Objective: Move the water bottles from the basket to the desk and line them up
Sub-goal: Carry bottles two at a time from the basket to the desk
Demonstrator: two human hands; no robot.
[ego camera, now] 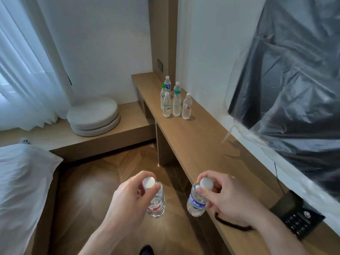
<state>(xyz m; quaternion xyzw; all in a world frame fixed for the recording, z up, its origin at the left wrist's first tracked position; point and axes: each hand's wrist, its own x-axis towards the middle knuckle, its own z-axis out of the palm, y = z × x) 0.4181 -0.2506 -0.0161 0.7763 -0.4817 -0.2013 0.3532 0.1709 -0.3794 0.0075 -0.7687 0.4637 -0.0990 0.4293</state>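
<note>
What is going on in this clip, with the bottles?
A person carries two water bottles, one per hand, each pinched at the neck under its white cap. The left hand holds a red-labelled bottle over the floor; the right hand holds a blue-labelled bottle by the edge of the desk. Six bottles already stand upright, clustered at the desk's far end. No basket is in view.

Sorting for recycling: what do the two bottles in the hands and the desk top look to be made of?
Bottle in the left hand and bottle in the right hand: clear, glossy, probably thin plastic; see-through walls, opaque white caps. Desk top: matte, light wood-look surface with faint grain, perhaps laminate or veneer.
</note>
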